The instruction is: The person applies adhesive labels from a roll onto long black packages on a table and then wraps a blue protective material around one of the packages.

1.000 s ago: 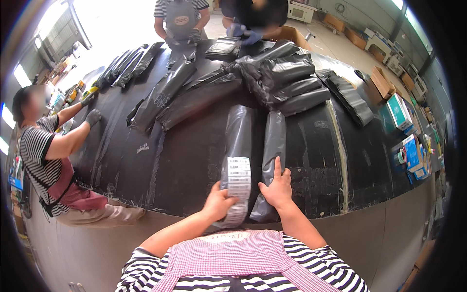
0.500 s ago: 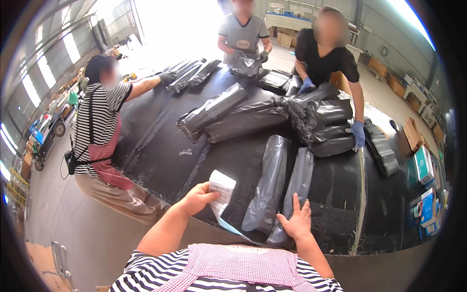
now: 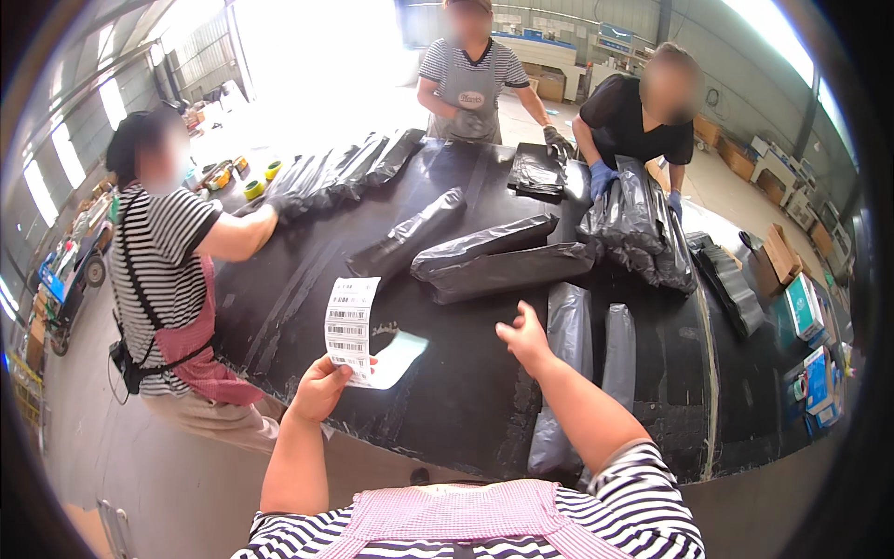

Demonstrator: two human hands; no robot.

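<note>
- My left hand point(image 3: 319, 389) pinches a strip of labels point(image 3: 351, 326) by its lower end, thumb over the front; the strip stands upright above the near edge of the bench point(image 3: 307, 279), with a peeled flap of backing point(image 3: 396, 359) curling off to its right.
- My right hand point(image 3: 523, 335) is open and empty, fingers loosely spread, hovering over the bench just left of two grey bags point(image 3: 570, 373) that lie lengthwise toward the near edge.
- I judge this to be the labelling step: a label is ready to come off, and the nearest grey bag is the likely target.
- The next move, as I see it, calls for the free hand to flatten a bag while the left brings the strip across; the slack plastic may wrinkle under a sticker.
- More black bags point(image 3: 507, 261) lie across the middle, and a heap sits at the far right.
- Three other people work at the left and far edges; one gloved hand point(image 3: 284, 205) rests on bags at the left.
</note>
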